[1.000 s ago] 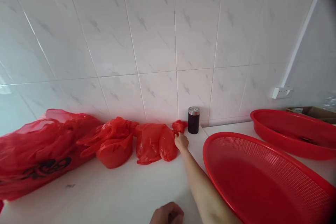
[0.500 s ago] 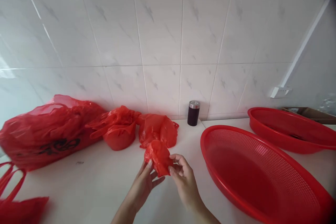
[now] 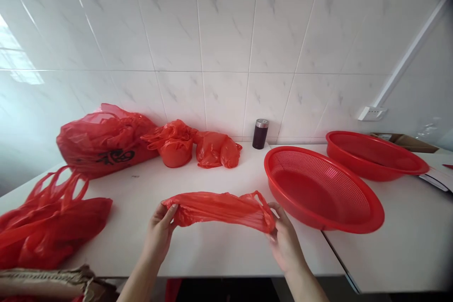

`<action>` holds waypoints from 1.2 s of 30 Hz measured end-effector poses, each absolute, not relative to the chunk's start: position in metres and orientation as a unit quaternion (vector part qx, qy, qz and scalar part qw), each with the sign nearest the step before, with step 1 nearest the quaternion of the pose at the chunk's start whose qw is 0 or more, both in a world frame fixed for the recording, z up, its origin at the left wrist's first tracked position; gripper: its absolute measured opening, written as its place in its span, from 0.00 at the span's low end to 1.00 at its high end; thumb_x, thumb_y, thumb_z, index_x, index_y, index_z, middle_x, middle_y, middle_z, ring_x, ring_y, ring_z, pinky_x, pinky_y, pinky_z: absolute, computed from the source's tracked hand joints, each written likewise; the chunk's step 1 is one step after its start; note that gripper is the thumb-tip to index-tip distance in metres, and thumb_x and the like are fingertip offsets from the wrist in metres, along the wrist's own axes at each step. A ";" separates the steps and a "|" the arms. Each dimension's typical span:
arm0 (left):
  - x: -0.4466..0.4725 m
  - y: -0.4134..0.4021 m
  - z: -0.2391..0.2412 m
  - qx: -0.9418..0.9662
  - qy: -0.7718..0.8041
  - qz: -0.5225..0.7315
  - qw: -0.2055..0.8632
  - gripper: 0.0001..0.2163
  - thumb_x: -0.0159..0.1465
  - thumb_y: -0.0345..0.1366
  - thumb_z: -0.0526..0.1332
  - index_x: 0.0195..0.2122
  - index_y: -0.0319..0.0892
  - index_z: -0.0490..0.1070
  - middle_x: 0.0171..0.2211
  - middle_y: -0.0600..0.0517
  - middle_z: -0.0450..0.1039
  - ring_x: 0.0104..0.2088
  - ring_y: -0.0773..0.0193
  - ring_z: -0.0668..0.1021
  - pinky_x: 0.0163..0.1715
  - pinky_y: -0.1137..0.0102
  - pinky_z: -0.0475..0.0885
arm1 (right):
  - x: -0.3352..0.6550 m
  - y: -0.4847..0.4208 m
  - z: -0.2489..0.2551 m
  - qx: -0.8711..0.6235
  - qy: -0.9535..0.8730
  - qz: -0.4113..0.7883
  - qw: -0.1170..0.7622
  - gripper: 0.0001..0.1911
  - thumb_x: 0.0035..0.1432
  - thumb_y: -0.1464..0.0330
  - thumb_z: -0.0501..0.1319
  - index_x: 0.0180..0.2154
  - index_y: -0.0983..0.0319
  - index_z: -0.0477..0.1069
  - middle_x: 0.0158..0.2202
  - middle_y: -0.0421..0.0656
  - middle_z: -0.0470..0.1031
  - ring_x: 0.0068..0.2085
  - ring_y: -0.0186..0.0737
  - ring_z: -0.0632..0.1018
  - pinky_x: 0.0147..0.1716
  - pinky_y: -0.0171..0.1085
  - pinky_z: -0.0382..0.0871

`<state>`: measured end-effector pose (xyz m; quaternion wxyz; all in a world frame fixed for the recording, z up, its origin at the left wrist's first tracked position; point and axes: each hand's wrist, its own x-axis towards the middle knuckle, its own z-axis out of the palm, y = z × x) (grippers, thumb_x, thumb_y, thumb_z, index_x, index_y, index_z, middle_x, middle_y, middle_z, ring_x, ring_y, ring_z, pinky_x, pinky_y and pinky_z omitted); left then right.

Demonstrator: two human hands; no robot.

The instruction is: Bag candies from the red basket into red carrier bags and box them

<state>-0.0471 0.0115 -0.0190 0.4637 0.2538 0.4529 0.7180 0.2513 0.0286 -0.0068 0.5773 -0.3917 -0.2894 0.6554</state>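
Observation:
A red plastic bag [image 3: 219, 210] is stretched sideways between my two hands, above the front part of the white table. My left hand [image 3: 161, 226] pinches its left end between thumb and fingers. At the other end my right hand [image 3: 283, 233] grips the bag just below a loop of its handle. The bag looks flat and creased lengthwise. Beyond it, against the wall, sit a red bag with rounded lumps [image 3: 217, 150] and a bundle in red plastic [image 3: 176, 148].
A perforated red basket [image 3: 318, 193] stands to the right, with another red basket [image 3: 375, 158] behind it. A dark tumbler [image 3: 260, 134] is by the wall. Large red bags [image 3: 106, 144] lie left, and a cardboard box [image 3: 46, 281] is at the lower left.
The crumpled red bag has been pulled out lengthwise as my hands moved apart. The view has tilted down and drawn back, showing the table's front edge.

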 end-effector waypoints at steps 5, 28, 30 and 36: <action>-0.045 0.000 -0.024 0.287 0.438 0.731 0.438 0.12 0.49 0.36 0.71 0.28 0.42 0.69 0.34 0.55 0.74 0.38 0.66 0.76 0.41 0.70 0.73 | 0.261 0.002 0.005 -0.358 -0.407 0.735 0.408 0.19 0.59 0.52 0.56 0.46 0.56 0.70 0.19 0.34 0.66 0.19 0.31 0.66 0.23 0.31 0.60; -0.013 -0.003 -0.004 0.323 0.538 0.721 0.294 0.10 0.57 0.43 0.64 0.38 0.46 0.69 0.42 0.52 0.72 0.49 0.57 0.74 0.49 0.64 0.68 | 0.222 0.035 0.013 -0.485 -0.683 0.321 0.441 0.17 0.65 0.57 0.49 0.47 0.58 0.70 0.28 0.40 0.73 0.26 0.37 0.71 0.30 0.34 0.65; 0.008 -0.002 0.002 0.386 0.552 0.669 0.315 0.15 0.57 0.46 0.64 0.41 0.46 0.67 0.43 0.50 0.71 0.45 0.57 0.75 0.43 0.64 0.71 | 0.213 0.034 0.014 -0.482 -0.692 0.307 0.440 0.18 0.66 0.58 0.49 0.51 0.57 0.69 0.31 0.42 0.75 0.28 0.38 0.73 0.32 0.34 0.67; 0.049 -0.001 0.005 0.445 0.517 0.571 0.457 0.23 0.59 0.49 0.62 0.52 0.46 0.64 0.51 0.46 0.70 0.48 0.55 0.75 0.44 0.65 0.72 | 0.188 0.018 0.021 -0.401 -0.749 0.349 0.396 0.16 0.62 0.62 0.55 0.50 0.54 0.70 0.43 0.44 0.76 0.42 0.44 0.77 0.42 0.38 0.70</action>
